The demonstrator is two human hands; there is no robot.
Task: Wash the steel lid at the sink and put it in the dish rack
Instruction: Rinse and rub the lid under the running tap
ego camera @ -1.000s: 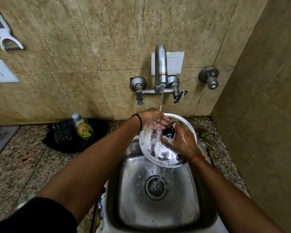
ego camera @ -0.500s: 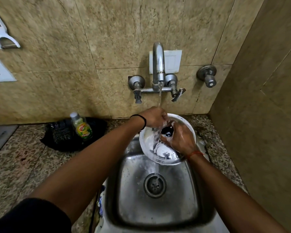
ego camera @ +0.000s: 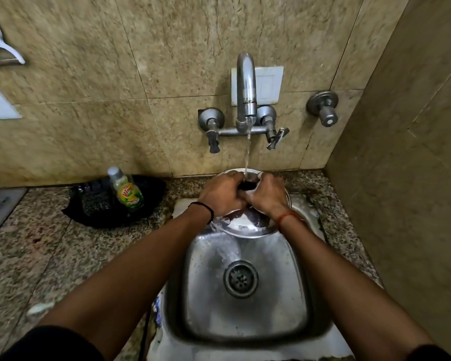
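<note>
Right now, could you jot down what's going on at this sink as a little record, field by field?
activity: rinsing a steel lid under running water
left hand: closed on the lid, near its black knob
right hand: also gripping the lid by the knob
tap: on, stream falling onto the knob area
sink: steel basin below the lid, drain uncovered
left of sink: dish soap bottle standing on a black tray
dish rack: not in view

I'm holding the round steel lid (ego camera: 245,225) over the sink (ego camera: 245,303), wet, its black knob (ego camera: 248,185) sitting under the water.
</note>
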